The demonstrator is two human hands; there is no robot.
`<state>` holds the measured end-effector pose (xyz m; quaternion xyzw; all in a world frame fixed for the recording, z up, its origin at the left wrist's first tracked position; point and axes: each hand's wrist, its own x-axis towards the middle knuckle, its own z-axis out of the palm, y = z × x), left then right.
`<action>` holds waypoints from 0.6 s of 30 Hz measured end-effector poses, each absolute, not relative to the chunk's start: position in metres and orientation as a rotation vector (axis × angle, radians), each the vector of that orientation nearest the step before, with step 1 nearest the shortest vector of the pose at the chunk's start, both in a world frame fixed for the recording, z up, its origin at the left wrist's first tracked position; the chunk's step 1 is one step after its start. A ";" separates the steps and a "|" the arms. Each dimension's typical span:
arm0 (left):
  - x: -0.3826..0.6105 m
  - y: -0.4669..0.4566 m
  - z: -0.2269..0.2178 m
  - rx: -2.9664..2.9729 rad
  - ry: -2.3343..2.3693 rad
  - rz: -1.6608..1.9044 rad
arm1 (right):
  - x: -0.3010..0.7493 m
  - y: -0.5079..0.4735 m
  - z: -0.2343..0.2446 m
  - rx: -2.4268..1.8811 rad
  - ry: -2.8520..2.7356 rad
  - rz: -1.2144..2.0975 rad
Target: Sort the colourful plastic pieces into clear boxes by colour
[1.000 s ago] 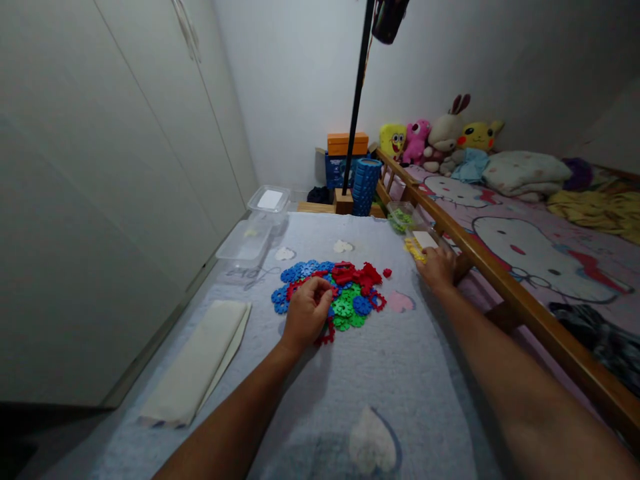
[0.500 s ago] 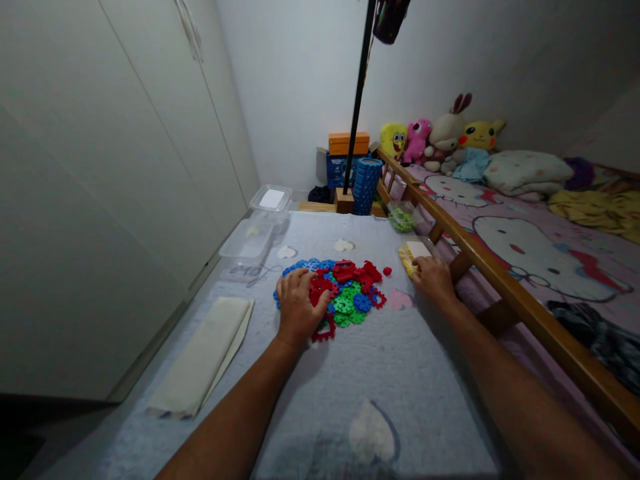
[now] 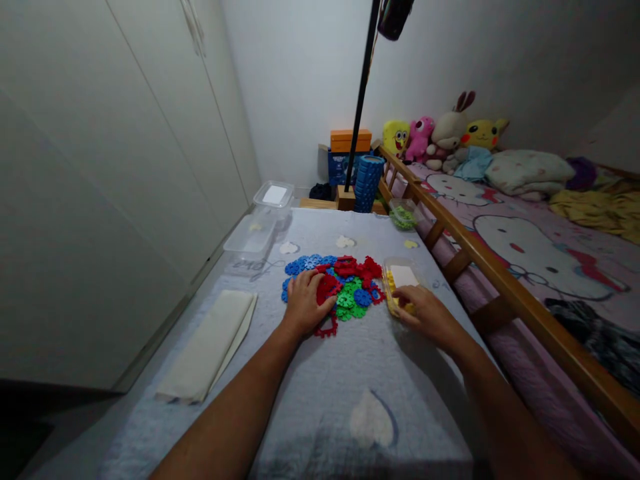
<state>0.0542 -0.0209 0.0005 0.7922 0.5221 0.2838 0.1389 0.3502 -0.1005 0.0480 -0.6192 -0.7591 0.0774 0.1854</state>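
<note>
A heap of red, blue and green plastic gear pieces [image 3: 355,299] lies on the cloth-covered table. Over its left side rests my left hand [image 3: 309,300], fingers spread and touching red and blue pieces; part of the heap is hidden beneath it. Just right of the heap, a clear plastic box [image 3: 404,275] with a white label and yellow pieces inside is gripped by my right hand [image 3: 425,312]. The fingers are bent over the box's near side, and the thumb's hold is partly hidden.
Clear containers [image 3: 250,235] stand at the table's far left. A box of green pieces [image 3: 403,217] sits at the far right corner. A folded cloth [image 3: 210,347] lies at left. The wooden bed rail [image 3: 480,277] borders the right side.
My right hand has brought the box of yellow pieces from the table's right edge leftward and nearer, beside the heap. My left hand stays on the gear pieces. The view has shifted slightly.
</note>
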 end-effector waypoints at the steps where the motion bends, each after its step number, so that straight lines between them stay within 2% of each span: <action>1: 0.055 -0.022 0.002 2.284 1.516 0.828 | 0.356 -0.097 0.052 -1.736 -2.079 0.244; 5: 0.064 -0.032 0.014 2.280 1.501 0.950 | 0.390 -0.070 0.050 -1.881 -1.771 0.046; 8: 0.082 -0.046 0.025 2.308 1.259 0.984 | 0.411 -0.048 0.033 -2.050 -1.535 -0.034; 14: 0.140 -0.072 0.025 2.137 0.893 0.808 | 0.425 -0.024 0.008 -2.047 -1.393 0.204; 18: 0.175 -0.080 0.013 1.970 0.869 0.792 | 0.423 -0.024 0.008 -1.996 -1.371 0.147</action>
